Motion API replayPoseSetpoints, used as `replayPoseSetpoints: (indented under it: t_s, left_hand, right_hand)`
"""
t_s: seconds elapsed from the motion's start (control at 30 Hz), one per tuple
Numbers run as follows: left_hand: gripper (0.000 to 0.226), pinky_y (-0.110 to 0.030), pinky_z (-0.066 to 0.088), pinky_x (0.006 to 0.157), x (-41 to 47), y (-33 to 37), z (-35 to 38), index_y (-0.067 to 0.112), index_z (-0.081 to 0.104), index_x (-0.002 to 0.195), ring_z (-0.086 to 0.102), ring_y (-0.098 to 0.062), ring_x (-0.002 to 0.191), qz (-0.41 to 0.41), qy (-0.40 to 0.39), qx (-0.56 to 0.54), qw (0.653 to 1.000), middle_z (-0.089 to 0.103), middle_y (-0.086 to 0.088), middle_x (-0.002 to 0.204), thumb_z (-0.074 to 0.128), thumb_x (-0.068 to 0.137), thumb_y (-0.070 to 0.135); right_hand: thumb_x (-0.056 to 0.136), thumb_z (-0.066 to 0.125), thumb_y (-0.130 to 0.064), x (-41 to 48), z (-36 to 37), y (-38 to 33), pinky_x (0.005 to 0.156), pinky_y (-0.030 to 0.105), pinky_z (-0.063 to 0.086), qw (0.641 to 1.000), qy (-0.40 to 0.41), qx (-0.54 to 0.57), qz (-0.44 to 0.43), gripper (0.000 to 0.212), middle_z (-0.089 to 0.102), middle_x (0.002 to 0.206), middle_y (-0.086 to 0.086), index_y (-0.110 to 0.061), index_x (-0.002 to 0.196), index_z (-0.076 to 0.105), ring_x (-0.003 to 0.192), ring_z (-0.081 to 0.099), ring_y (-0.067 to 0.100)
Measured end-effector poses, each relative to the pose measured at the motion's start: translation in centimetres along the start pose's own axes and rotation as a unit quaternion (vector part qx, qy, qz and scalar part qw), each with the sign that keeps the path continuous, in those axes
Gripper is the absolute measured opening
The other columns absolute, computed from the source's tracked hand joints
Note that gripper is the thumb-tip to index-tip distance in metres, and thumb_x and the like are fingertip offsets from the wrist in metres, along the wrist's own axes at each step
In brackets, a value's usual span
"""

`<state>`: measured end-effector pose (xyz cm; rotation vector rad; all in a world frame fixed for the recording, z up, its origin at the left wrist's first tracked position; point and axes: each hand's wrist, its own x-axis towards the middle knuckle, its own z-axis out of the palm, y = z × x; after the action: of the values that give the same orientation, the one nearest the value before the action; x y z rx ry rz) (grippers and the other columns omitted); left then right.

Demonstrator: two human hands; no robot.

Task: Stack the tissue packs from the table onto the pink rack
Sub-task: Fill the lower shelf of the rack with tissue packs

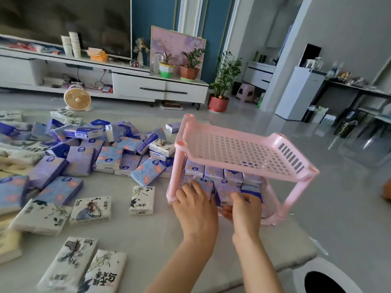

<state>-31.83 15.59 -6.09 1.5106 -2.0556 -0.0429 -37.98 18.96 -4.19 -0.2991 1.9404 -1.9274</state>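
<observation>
Tissue packs (84, 269) strew perhaps padded table (148, 235), television (63, 20) beyond.

Your rack (232, 148) is smooth pink plastic with a soft sheen, its shelf a moulded grid. The tissue packs (79, 163) wear thin, shiny plastic film. The table (152, 229) under them is covered in matt grey cloth; the floor (306, 144) beyond looks glossy.

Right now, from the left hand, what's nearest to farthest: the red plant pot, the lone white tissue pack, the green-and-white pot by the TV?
Starting from the left hand:
1. The lone white tissue pack, on the table just to the hand's left.
2. The red plant pot, standing beyond the table's far edge.
3. The green-and-white pot, up on the TV stand, farthest back.
</observation>
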Motion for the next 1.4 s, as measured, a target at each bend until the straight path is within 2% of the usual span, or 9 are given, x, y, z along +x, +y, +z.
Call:
replayPoseSetpoints:
  t_s: [0.13, 0.27, 0.47, 0.57, 0.67, 0.8, 0.9, 1.1, 1.4]
  left_hand:
    - [0.059, -0.030, 0.041, 0.045, -0.4, -0.3, -0.2, 0.003, 0.067, 0.091, 0.055, -0.028, 0.060, -0.002, -0.009, -0.012, 1.000, 0.053, -0.013, 0.071, 0.084, 0.051, 0.043]
    - [0.064, -0.032, 0.044, 0.045, -1.7, -0.9, -1.0, 0.000, 0.064, 0.096, 0.057, -0.031, 0.065, 0.004, 0.006, -0.015, 1.000, 0.054, -0.016, 0.081, 0.086, 0.040, 0.019]
    - [0.049, -0.022, 0.020, 0.034, -2.0, -2.1, -2.3, 0.010, 0.051, 0.066, 0.051, -0.025, 0.046, 0.060, 0.024, -0.098, 0.993, 0.049, -0.010, 0.066, 0.074, 0.027, -0.009]
    - [0.045, -0.027, 0.033, 0.034, -1.7, -2.7, -2.0, 0.007, 0.051, 0.065, 0.052, -0.031, 0.049, 0.067, 0.022, -0.141, 0.987, 0.050, -0.014, 0.067, 0.071, 0.030, -0.013]
    - [0.028, -0.028, 0.041, 0.041, -1.6, -2.8, -2.3, 0.006, 0.053, 0.064, 0.053, -0.033, 0.054, 0.070, 0.023, -0.159, 0.984, 0.052, -0.015, 0.070, 0.063, 0.042, -0.006]
    - [0.012, -0.022, 0.041, 0.044, -1.9, -2.7, -2.5, 0.011, 0.054, 0.062, 0.058, -0.029, 0.059, 0.082, 0.015, -0.171, 0.982, 0.057, -0.011, 0.075, 0.047, 0.053, 0.008]
    - [0.032, -0.024, 0.042, 0.055, -1.8, -2.5, -2.4, 0.012, 0.058, 0.065, 0.060, -0.027, 0.065, 0.066, -0.008, -0.166, 0.984, 0.060, -0.011, 0.081, 0.027, 0.061, 0.016]
    - [0.058, -0.036, 0.055, 0.074, -2.0, -2.4, -1.5, -0.004, 0.067, 0.098, 0.063, -0.035, 0.094, 0.056, -0.105, -0.099, 0.988, 0.062, -0.023, 0.103, 0.026, 0.066, 0.021]
    - [0.062, -0.043, 0.047, 0.085, -2.0, -2.1, -1.8, 0.011, 0.067, 0.105, 0.046, -0.036, 0.120, 0.051, -0.164, -0.053, 0.984, 0.062, -0.021, 0.111, 0.017, 0.073, 0.027]
  right_hand:
    - [0.065, 0.052, -0.031, 0.0, 0.7, 0.4, 0.072, 0.048, 0.056, 0.999, -0.011, -0.041, -0.021, 0.046, 0.064, 0.088, 0.025, 0.002, 0.097, 0.055, 0.070, 0.064, 0.036]
    - [0.084, 0.053, -0.011, 0.0, 0.3, -0.3, 0.047, 0.027, 0.050, 0.991, -0.038, -0.119, -0.056, 0.013, 0.061, 0.073, 0.013, 0.000, 0.087, 0.059, 0.046, 0.057, 0.020]
    - [0.059, 0.053, -0.038, -0.1, 1.6, 1.5, 0.079, 0.051, 0.052, 0.965, -0.061, -0.218, -0.130, 0.052, 0.066, 0.096, 0.016, -0.007, 0.101, 0.062, 0.095, 0.060, 0.038]
    - [0.064, 0.057, -0.034, -1.0, 1.7, 0.9, 0.083, 0.047, 0.052, 0.957, -0.058, -0.240, -0.155, 0.049, 0.065, 0.099, 0.018, -0.007, 0.104, 0.064, 0.099, 0.059, 0.038]
    - [0.079, 0.064, -0.014, -1.2, 1.4, 0.1, 0.090, 0.031, 0.043, 0.942, -0.060, -0.273, -0.186, 0.035, 0.064, 0.108, 0.018, -0.002, 0.112, 0.063, 0.108, 0.055, 0.032]
    - [0.082, 0.063, -0.008, -0.6, 1.2, 0.5, 0.091, 0.028, 0.038, 0.930, -0.071, -0.292, -0.212, 0.036, 0.064, 0.113, 0.018, 0.000, 0.117, 0.061, 0.112, 0.054, 0.031]
    - [0.082, 0.064, -0.008, -0.3, 1.3, 0.9, 0.093, 0.026, 0.036, 0.921, -0.071, -0.310, -0.225, 0.039, 0.060, 0.117, 0.018, -0.002, 0.119, 0.059, 0.114, 0.053, 0.030]
    - [0.082, 0.064, -0.010, -0.2, 1.4, 1.1, 0.094, 0.024, 0.035, 0.911, -0.065, -0.328, -0.241, 0.038, 0.058, 0.119, 0.017, -0.006, 0.119, 0.060, 0.113, 0.053, 0.027]
    - [0.079, 0.065, -0.007, -0.5, 1.8, 0.8, 0.088, 0.028, 0.037, 0.906, -0.021, -0.332, -0.263, 0.036, 0.057, 0.116, 0.019, -0.004, 0.115, 0.061, 0.109, 0.053, 0.031]
